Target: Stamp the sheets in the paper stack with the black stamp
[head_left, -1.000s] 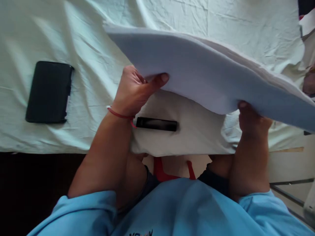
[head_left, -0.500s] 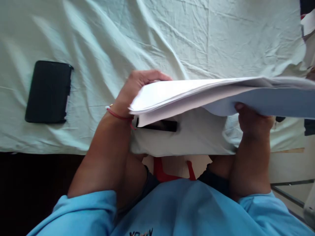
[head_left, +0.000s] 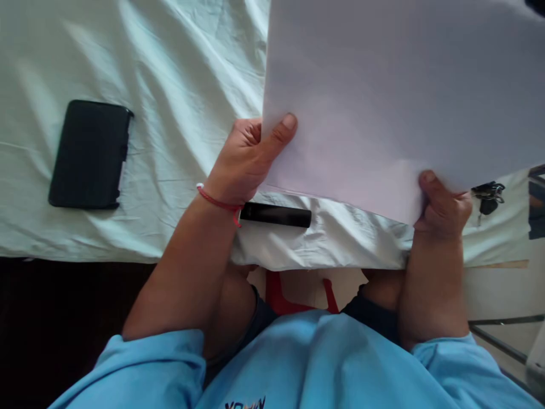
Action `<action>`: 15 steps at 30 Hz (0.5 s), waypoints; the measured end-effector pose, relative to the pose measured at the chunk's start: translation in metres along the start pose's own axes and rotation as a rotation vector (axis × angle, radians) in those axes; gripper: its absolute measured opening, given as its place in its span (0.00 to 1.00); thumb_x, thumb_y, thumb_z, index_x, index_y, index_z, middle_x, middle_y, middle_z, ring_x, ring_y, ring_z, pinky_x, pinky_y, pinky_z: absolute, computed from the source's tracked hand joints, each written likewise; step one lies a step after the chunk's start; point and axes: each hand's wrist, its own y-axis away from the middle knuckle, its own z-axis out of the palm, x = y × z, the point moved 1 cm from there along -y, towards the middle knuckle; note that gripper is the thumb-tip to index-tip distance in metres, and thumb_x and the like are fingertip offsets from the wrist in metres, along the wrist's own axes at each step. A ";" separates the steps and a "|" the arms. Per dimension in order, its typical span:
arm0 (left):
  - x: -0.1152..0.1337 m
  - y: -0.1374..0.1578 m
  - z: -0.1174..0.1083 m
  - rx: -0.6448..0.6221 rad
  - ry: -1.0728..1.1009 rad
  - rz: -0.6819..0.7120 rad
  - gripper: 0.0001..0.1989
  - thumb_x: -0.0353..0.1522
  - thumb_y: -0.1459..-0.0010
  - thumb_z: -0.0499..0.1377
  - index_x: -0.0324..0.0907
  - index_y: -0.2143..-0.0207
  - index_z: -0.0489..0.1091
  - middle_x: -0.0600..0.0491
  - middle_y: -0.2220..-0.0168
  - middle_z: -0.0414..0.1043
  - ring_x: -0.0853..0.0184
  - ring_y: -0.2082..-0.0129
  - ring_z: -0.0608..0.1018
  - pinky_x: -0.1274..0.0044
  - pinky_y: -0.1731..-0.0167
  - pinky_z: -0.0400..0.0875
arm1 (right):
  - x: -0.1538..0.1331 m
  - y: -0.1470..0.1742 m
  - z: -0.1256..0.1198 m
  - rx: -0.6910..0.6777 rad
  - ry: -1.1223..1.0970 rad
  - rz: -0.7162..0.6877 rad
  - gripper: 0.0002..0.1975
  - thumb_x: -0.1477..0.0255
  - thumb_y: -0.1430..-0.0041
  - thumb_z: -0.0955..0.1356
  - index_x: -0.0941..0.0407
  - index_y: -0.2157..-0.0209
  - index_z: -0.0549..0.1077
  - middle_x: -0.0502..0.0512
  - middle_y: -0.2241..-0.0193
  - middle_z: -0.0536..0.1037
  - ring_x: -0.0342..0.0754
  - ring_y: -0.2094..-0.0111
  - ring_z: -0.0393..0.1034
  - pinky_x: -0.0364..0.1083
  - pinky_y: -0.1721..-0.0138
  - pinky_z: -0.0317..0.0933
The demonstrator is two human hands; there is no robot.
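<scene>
Large white sheets of paper (head_left: pixel 374 96) spread over the upper right of the view, held up above the cloth. My left hand (head_left: pixel 255 150) grips their left edge, thumb on top and the other fingers hidden underneath. At the near right edge, my right hand (head_left: pixel 445 201) is closed on the sheets, its thumb lying on the top face. A slim black object (head_left: pixel 276 215) rests on the cloth just below the sheets, close to my left wrist. How many sheets there are cannot be told.
A pale green cloth (head_left: pixel 179 74) with folds covers the table. To the left lies a black tablet-like case (head_left: pixel 89 154). A bunch of keys (head_left: pixel 489 196) sits right of my right hand. The table's front edge runs near my lap, with a red seat (head_left: pixel 289 301) below.
The stack of sheets was tilted nearly edge-on and bowed; now its broad face shows. My left thumb has come onto the top face. The keys and the slim black object show more fully.
</scene>
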 end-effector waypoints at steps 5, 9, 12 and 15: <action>0.004 0.004 -0.013 0.031 -0.046 0.151 0.12 0.45 0.28 0.77 0.48 0.54 0.90 0.52 0.53 0.90 0.59 0.53 0.88 0.69 0.49 0.86 | 0.012 -0.012 -0.015 0.014 -0.029 -0.138 0.30 0.63 0.75 0.88 0.52 0.67 0.80 0.48 0.56 0.86 0.60 0.38 0.82 0.71 0.25 0.72; 0.009 0.006 -0.018 0.040 -0.163 0.125 0.18 0.51 0.30 0.76 0.46 0.58 0.88 0.51 0.55 0.88 0.54 0.48 0.87 0.64 0.43 0.85 | 0.010 -0.015 -0.024 -0.096 0.007 -0.123 0.36 0.61 0.83 0.90 0.51 0.67 0.81 0.49 0.53 0.86 0.61 0.36 0.81 0.70 0.23 0.71; 0.012 0.004 -0.015 0.034 -0.177 0.151 0.14 0.47 0.31 0.78 0.48 0.60 0.89 0.53 0.54 0.87 0.57 0.48 0.85 0.66 0.42 0.84 | 0.007 -0.012 -0.022 -0.124 0.021 -0.096 0.36 0.60 0.80 0.90 0.51 0.64 0.80 0.51 0.51 0.86 0.61 0.35 0.80 0.69 0.25 0.74; 0.014 0.004 -0.013 0.018 -0.160 0.194 0.06 0.42 0.31 0.79 0.51 0.57 0.91 0.56 0.52 0.88 0.61 0.48 0.85 0.67 0.39 0.83 | 0.010 -0.012 -0.019 -0.034 0.045 -0.141 0.31 0.63 0.73 0.88 0.51 0.64 0.78 0.53 0.49 0.85 0.60 0.35 0.79 0.67 0.30 0.78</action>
